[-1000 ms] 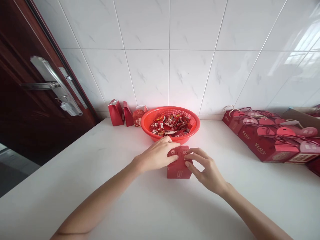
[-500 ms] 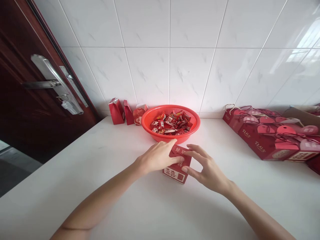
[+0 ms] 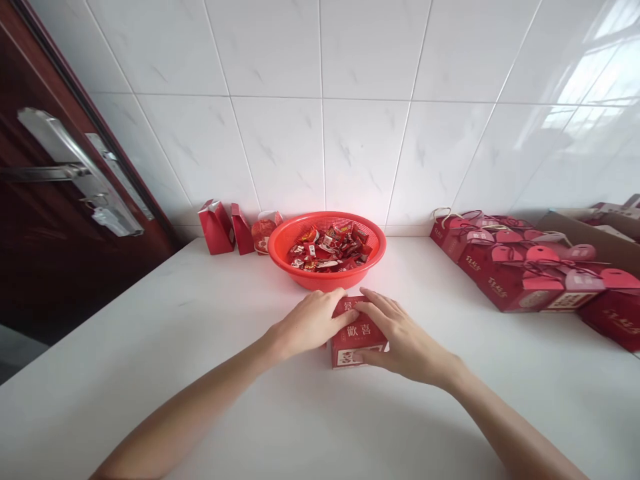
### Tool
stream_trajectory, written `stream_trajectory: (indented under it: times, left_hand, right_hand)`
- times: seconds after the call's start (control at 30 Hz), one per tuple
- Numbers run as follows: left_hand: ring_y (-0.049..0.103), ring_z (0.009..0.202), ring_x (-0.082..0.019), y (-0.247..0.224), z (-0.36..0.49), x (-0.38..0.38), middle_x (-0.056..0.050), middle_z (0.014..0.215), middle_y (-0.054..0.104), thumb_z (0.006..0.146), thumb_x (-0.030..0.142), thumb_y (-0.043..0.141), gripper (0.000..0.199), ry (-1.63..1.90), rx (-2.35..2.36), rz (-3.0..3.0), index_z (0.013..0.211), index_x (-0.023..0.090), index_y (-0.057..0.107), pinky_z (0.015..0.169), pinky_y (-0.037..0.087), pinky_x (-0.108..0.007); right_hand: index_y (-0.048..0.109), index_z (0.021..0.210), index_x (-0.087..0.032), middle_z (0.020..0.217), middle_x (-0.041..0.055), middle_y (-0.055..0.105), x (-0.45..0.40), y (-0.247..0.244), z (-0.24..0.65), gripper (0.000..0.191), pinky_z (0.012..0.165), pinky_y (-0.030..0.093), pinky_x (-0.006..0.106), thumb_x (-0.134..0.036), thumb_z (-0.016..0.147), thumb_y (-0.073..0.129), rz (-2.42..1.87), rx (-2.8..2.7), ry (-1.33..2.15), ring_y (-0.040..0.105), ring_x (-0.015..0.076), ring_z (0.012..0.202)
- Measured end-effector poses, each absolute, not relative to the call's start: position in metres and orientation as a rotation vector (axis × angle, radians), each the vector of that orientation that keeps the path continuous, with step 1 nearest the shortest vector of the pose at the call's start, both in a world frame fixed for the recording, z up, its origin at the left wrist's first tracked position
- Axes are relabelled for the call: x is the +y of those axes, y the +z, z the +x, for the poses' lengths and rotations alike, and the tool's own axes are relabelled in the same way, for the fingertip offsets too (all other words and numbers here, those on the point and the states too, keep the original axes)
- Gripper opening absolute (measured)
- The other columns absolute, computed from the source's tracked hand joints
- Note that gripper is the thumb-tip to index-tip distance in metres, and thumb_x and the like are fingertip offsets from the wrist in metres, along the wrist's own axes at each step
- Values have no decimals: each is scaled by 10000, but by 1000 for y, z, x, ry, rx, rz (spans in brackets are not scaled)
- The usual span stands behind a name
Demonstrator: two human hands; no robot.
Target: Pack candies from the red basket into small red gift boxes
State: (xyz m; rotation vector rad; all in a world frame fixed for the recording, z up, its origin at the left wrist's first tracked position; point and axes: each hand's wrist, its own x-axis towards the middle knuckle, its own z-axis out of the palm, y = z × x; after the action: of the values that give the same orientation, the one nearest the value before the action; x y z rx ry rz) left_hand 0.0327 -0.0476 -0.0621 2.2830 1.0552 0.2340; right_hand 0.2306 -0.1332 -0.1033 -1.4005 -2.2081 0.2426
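Note:
A small red gift box [image 3: 359, 328] with pale printed characters sits on the white counter, its top and front face toward me. At its left side is my left hand [image 3: 313, 323], gripping it with the thumb over the top and the other fingers mostly out of sight behind. From the right, my right hand [image 3: 403, 337] clasps the same box, its fingers across the top and its thumb on the front face. Just beyond the box stands a red plastic basket [image 3: 280, 260] holding many wrapped candies [image 3: 333, 247].
Several red handled gift boxes [image 3: 520, 267] stand in a group at the right, near an open cardboard box [image 3: 565, 223]. Left of the basket, small red packets [image 3: 217, 227] lean by the tiled wall [image 3: 280, 153]. A dark door [image 3: 45, 220] is at far left.
The gift box has been turned and closed flatter, so its top lettering now shows. My right hand has closed in on it. The view has swung slightly right.

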Motion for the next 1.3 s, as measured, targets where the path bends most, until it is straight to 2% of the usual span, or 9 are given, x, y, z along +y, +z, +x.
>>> stream_trajectory:
  times: [0.17, 0.3, 0.5, 0.63, 0.73, 0.9, 1.07, 1.2, 1.3]
  left_hand:
    - [695, 696, -210, -69, 42, -54, -43, 931, 743, 1007, 607, 414, 487, 304, 812, 2210, 1219, 222, 623, 648, 491, -306]
    - [644, 634, -183, -85, 48, -50, 1, 757, 654, 1008, 628, 389, 679, 279, 702, 2089, 1507, 169, 434, 690, 513, -319]
    - [600, 671, -166, -141, 63, -43, 13, 717, 598, 937, 504, 526, 551, 240, 625, 1935, 1353, 150, 598, 677, 519, -298]
    - [567, 680, -166, -157, 68, -46, -3, 701, 601, 889, 486, 580, 492, 247, 654, 1958, 1236, 155, 691, 624, 472, -276]
    - [571, 685, -170, -157, 67, -47, -16, 714, 599, 880, 501, 578, 487, 256, 662, 1925, 1181, 143, 713, 589, 448, -269]
    - [550, 667, -171, -156, 66, -47, -21, 695, 604, 860, 495, 609, 446, 285, 676, 1940, 1102, 145, 741, 601, 451, -282]
    - [548, 670, -168, -157, 66, -46, -21, 705, 596, 860, 472, 604, 430, 284, 683, 1944, 1090, 140, 750, 606, 448, -281]
    - [548, 675, -170, -159, 66, -45, -31, 724, 614, 868, 469, 593, 417, 277, 689, 1948, 1072, 142, 751, 583, 439, -275]
    - [558, 673, -170, -162, 67, -43, -35, 729, 630, 859, 481, 589, 420, 287, 690, 1949, 1051, 146, 755, 590, 446, -273]
  right_hand:
    - [559, 1336, -239, 1385, 158, 634, -135, -86, 248, 635, 1026, 548, 500, -319, 782, 859, -1383, -2226, 293, 593, 330, 1291]
    - [608, 1272, -285, 1332, 109, 666, -156, -71, 291, 533, 967, 575, 464, -347, 793, 833, -1513, -2075, 297, 637, 312, 1218]
    - [637, 1264, -277, 1161, 139, 733, -229, -65, 395, 604, 704, 618, 441, -525, 746, 823, -1877, -1479, 291, 736, 351, 937]
    - [731, 1025, -297, 1208, 192, 722, -271, -78, 461, 543, 597, 588, 441, -512, 567, 929, -1920, -1078, 323, 744, 387, 866]
    - [741, 1036, -261, 1256, 200, 713, -282, -84, 488, 305, 718, 577, 432, -323, 742, 793, -2004, -934, 240, 736, 346, 958]
    - [656, 1174, -224, 1386, 205, 630, -282, -81, 478, 456, 1041, 481, 537, -73, 749, 589, -2238, -900, -131, 578, 414, 1313]
    - [490, 1398, -154, 1397, 303, 536, -275, -97, 424, 573, 1114, 383, 673, -353, 879, 628, -2165, -644, -685, 432, 507, 1410]
    - [355, 1478, -126, 1526, 387, 321, -254, -120, 399, 967, 1007, 365, 800, -688, 778, 713, -2158, -513, -616, 304, 648, 1412]
    - [271, 1523, -107, 1580, 376, 198, -240, -130, 412, 1122, 1070, 298, 783, -705, 698, 742, -2167, -412, -478, 206, 651, 1442]
